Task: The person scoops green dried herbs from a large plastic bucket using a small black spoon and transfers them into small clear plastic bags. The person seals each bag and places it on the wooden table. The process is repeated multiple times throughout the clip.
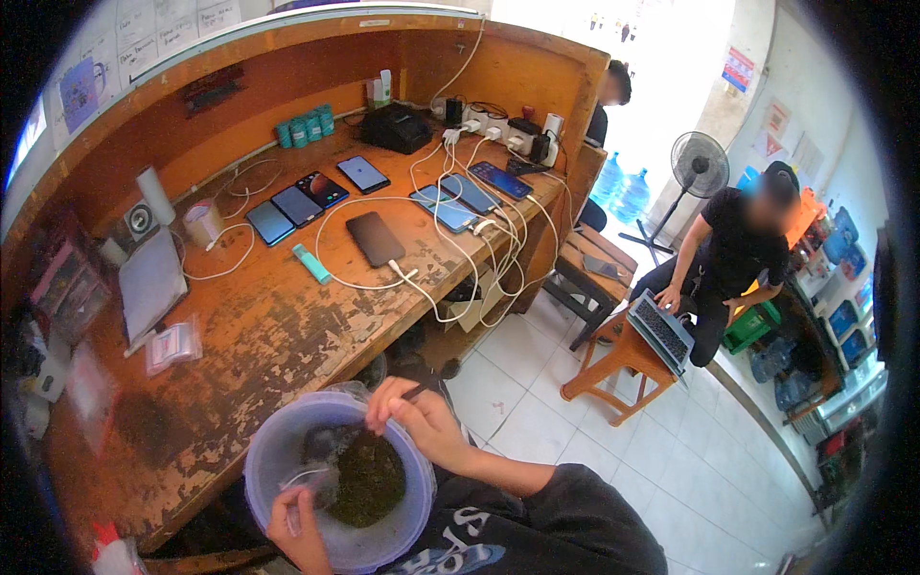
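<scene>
By the table edge (359,348), a bucket (264,450) is holding green flakes (369,484); your right hand (414,422) is gripping a handle (413,391), your left hand (299,537) pinching something pale (305,473).

2 hands (418,420) over lavender bucket (276,460), phones (376,240) on worn desk (230,383)

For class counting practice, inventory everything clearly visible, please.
Desk: one, orange-brown, left.
Phones: eight, dark or blue, desk.
Cables: several, white, desk.
Small items: several, mixed, desk.
Fan: one, dark, doorway.
Jugs: two, blue, doorway.
Stool: one, orange, right.
Laptop: one, grey, on stool.
Other people: two, dark-clothed, background.
Bucket: one, pale purple, bottom centre.
Clump: one, dark green, inside bucket.
Left hand: one, bare, over bucket.
Right hand: one, bare, bucket rim.
</scene>
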### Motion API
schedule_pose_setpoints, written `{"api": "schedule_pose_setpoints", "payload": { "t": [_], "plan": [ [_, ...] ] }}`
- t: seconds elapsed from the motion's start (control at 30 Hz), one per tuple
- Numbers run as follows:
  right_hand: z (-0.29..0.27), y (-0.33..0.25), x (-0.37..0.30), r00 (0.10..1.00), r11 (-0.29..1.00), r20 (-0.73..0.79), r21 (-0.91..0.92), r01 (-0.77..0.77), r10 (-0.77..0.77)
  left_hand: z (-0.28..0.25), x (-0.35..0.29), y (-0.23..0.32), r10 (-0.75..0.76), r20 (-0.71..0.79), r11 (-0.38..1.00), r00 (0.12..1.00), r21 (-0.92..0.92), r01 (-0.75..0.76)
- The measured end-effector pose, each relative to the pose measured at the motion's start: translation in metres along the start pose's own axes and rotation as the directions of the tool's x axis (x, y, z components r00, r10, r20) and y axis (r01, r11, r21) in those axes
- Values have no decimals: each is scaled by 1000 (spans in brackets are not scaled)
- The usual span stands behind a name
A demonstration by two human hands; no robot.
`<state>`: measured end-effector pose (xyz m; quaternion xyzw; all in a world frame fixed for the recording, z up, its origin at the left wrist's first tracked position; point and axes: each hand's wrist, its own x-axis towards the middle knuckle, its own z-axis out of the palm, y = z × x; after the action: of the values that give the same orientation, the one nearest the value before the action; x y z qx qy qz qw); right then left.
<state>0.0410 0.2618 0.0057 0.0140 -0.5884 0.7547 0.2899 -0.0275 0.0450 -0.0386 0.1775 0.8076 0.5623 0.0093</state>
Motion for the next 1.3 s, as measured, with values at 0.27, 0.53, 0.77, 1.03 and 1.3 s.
{"api": "schedule_pose_setpoints", "payload": {
  "t": [0.27,0.53,0.77,1.03,1.3],
  "plan": [
    [20,41,-26,936,915,326,-402,8,134,-4,2,6,98,-57,995,994,16,-97],
    [18,37,-19,930,935,357,-352,43,92,-2,-2,10,-17,44,999,999,-36,18],
    [15,38,-19,953,939,297,-340,53,54,8,0,-2,201,2,980,980,-4,-201],
    [15,43,-20,952,970,295,-243,-2,76,4,-2,-7,-67,44,979,997,-190,74],
    [13,45,-21,932,971,350,-239,-10,96,7,-6,-4,-58,67,979,996,-189,70]
  ]
}}
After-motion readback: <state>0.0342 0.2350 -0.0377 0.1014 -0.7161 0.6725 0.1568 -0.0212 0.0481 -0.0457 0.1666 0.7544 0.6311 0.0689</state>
